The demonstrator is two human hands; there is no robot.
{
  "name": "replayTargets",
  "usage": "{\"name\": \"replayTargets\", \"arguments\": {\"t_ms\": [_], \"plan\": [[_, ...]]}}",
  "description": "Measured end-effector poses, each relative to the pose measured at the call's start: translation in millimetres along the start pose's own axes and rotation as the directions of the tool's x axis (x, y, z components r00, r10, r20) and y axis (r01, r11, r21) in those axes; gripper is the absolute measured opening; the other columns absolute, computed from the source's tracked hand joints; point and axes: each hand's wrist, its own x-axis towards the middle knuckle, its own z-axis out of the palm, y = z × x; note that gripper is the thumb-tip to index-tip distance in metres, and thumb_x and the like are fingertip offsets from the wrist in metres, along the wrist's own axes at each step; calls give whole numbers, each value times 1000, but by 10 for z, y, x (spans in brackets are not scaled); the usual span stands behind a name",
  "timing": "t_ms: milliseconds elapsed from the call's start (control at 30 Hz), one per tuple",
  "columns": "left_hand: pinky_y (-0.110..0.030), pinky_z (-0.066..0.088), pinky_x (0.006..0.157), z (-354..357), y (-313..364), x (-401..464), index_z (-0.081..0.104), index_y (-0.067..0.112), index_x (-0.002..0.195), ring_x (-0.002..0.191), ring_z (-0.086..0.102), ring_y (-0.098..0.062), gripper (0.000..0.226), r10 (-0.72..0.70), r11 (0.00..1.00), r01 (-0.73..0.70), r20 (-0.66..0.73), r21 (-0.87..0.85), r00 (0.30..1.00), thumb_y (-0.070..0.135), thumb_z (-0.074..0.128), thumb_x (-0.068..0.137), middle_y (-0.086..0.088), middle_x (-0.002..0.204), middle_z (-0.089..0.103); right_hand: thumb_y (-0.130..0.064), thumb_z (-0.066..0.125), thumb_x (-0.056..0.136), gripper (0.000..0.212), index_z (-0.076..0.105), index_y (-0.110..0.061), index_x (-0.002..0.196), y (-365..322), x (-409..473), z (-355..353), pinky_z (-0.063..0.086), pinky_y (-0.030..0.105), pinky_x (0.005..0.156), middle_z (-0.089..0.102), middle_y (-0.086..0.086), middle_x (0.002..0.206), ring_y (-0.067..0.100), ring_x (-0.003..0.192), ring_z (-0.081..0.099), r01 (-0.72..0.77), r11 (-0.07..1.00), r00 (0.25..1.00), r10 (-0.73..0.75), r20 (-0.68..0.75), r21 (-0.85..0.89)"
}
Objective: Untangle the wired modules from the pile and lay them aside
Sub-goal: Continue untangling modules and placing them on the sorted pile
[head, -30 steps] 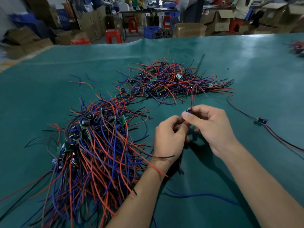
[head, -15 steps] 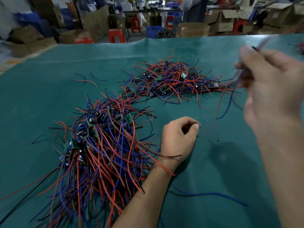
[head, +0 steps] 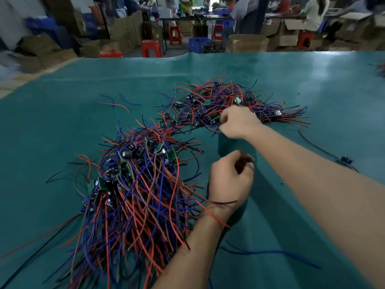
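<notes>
Two tangles of red, blue and black wired modules lie on the green table (head: 62, 142). The near pile (head: 135, 184) holds small green boards and spreads toward me. The far pile (head: 200, 97) lies further back. My right hand (head: 237, 122) reaches into the far pile's near edge, blurred, its fingers curled among the wires there. My left hand (head: 229, 178) rests on the table beside the near pile with loosely curled fingers and nothing visible in them. One separate module (head: 346, 159) lies on its wires at the right.
Loose wire pieces lie at the back left (head: 113, 104) and a blue one (head: 270, 252) near my right forearm. Beyond the table's far edge stand cardboard boxes (head: 248, 42), red stools (head: 151, 47) and people at another bench.
My right hand swung up and right with the module both hands had held, and now it is down at the far pile without it. My left hand let go and stayed put.
</notes>
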Motion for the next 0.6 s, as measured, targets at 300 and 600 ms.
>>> {"name": "replayTargets", "arguments": {"t_ms": [300,600], "plan": [[-30,54,72,4,4,5,75,16,86,71,66,-12,15,0,1000,0,-35,7,999,8,62,84,2,75,73,-11,66,83,22,78,-22,68,442,31,-9,50,23,71,78,1,80,21,79,70,-3,953,970,77,-231,303],[-38,55,74,33,-26,44,68,15,90,77,66,-19,12,-58,995,43,-169,-86,984,17,58,95,-1,81,72,-15,68,65,12,77,-12,58,708,-509,-223,49,22,45,74,15,66,18,50,60,89,591,956,176,-236,802]]}}
